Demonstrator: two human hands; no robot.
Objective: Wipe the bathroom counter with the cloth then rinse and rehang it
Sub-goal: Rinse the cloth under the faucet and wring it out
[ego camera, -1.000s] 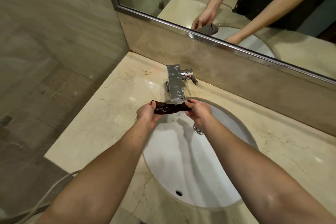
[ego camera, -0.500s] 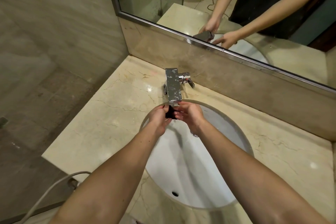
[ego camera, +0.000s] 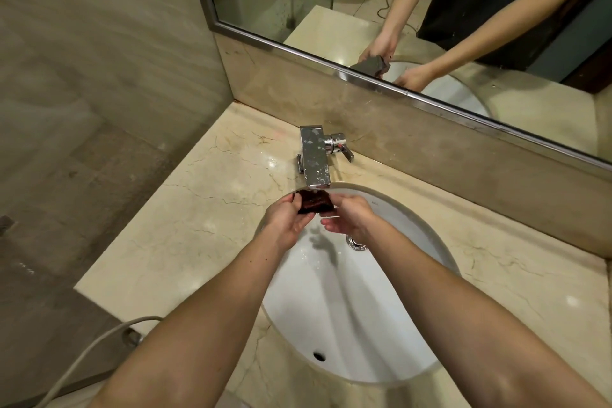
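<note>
A small dark brown cloth (ego camera: 315, 202), wet and bunched into a wad, sits right under the spout of the chrome faucet (ego camera: 314, 159) at the far rim of the white oval sink (ego camera: 381, 325). My left hand (ego camera: 288, 222) grips the cloth's left side with thumb and fingers. My right hand (ego camera: 347, 217) touches its right side, thumb against the cloth and the other fingers spread below it. Both hands hover over the basin.
The beige marble counter (ego camera: 198, 215) surrounds the sink, with a drain (ego camera: 356, 242) and an overflow hole (ego camera: 319, 356) in the basin. A mirror (ego camera: 364, 10) rises behind the faucet. A glass panel stands at the left, and a grey hose (ego camera: 82, 358) hangs below the counter's corner.
The cloth was stretched out between both hands a second ago. The hands came together and bunched it into a wad under the spout; the right hand's fingers have since loosened.
</note>
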